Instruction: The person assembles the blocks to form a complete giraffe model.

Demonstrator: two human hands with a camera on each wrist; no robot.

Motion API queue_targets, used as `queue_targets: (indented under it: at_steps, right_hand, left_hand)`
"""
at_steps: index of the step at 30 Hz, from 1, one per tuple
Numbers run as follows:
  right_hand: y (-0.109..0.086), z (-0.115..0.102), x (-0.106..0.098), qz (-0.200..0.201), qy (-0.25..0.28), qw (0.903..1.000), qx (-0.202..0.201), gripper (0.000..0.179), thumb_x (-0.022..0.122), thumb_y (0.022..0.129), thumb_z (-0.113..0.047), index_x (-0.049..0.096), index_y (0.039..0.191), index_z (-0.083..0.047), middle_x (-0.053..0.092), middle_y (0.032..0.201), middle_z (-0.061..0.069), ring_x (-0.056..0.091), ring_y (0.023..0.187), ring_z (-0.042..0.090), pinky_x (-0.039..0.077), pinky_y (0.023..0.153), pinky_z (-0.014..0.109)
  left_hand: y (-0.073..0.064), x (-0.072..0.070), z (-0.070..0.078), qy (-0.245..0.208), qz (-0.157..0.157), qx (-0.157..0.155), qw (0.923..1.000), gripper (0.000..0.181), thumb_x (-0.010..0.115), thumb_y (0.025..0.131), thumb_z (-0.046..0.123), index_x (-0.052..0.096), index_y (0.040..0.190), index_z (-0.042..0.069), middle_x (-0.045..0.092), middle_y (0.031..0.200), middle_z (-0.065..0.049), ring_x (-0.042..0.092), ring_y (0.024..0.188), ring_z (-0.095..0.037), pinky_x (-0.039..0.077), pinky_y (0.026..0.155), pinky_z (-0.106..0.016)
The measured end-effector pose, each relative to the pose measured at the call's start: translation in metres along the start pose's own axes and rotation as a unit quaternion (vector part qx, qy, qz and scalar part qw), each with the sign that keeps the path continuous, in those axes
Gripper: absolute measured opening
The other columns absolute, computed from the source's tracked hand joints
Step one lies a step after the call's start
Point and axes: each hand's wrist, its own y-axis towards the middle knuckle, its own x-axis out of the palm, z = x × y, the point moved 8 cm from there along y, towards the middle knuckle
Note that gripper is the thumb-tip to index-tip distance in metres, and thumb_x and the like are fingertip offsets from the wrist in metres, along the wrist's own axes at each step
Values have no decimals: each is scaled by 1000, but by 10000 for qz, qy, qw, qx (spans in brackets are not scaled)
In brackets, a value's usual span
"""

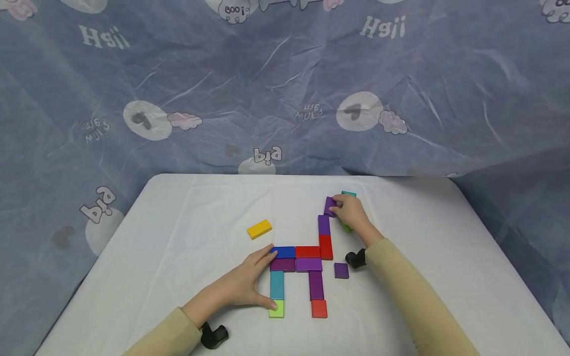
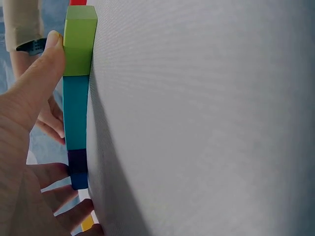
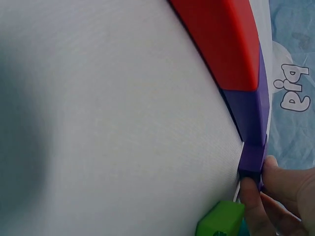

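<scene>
My right hand (image 1: 353, 213) pinches a purple block (image 1: 328, 204) between thumb and fingers; in the right wrist view the same block meets the end of another purple block (image 3: 246, 110). Below that one is a red block (image 1: 326, 247). My left hand (image 1: 238, 284) lies spread along the left side of the joined flat blocks. Its thumb touches the lime green block (image 1: 276, 309), and its forefinger is at the blue block (image 1: 284, 252). Between them are a dark purple block (image 1: 282, 265) and a light blue block (image 1: 277, 285).
A yellow block (image 1: 260, 229) lies apart, beyond my left hand. A small purple block (image 1: 341, 271) sits right of the joined blocks. Green (image 3: 221, 220) and teal (image 1: 349, 193) blocks are partly hidden by my right hand. Patterned cloth hangs behind the white table (image 1: 200, 207).
</scene>
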Motion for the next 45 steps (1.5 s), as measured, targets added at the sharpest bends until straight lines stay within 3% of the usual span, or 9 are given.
queue_targets:
  at_steps: [13, 23, 30, 38, 45]
  right_hand:
    - [2, -11, 9, -102, 159, 9994, -301, 46, 65, 95, -13, 55, 136, 5, 54, 140, 24, 56, 124, 38, 44, 108, 49]
    - [0, -11, 13, -284, 147, 9990, -306, 47, 64, 96, -11, 53, 139, 2, 51, 145, 21, 54, 126, 37, 44, 109, 49]
    - [-5, -14, 13, -626, 180, 9955, -688, 48, 62, 98, -20, 52, 142, -5, 37, 155, 20, 54, 127, 38, 44, 108, 51]
    - [-16, -11, 16, -1144, -233, 9857, -1219, 58, 66, 94, -27, 48, 145, -5, 31, 159, 20, 26, 145, 46, 25, 116, 63]
    - [-16, -9, 16, -1038, -158, 9841, -1433, 55, 67, 93, -26, 52, 142, -4, 33, 158, 21, 26, 144, 48, 24, 116, 63]
  left_hand:
    - [0, 0, 1, 27, 31, 27, 10000, 117, 81, 67, 64, 25, 157, 13, 13, 166, -5, 22, 150, -27, 36, 115, -50]
    - [1, 1, 1, 34, -46, -22, 10000, 117, 80, 68, 65, 24, 157, 13, 12, 166, -4, 22, 150, -27, 37, 115, -51]
    - [1, 1, 2, 22, -51, -40, 10000, 118, 80, 67, 65, 24, 157, 13, 12, 166, -5, 22, 150, -28, 36, 115, -51]
    - [2, 2, 2, 57, -135, -108, 9998, 118, 78, 68, 67, 23, 158, 14, 11, 167, -4, 21, 150, -27, 36, 115, -51]
    - [1, 1, 3, 34, -112, -60, 9999, 118, 79, 68, 65, 23, 157, 13, 12, 167, -6, 21, 150, -28, 35, 115, -51]
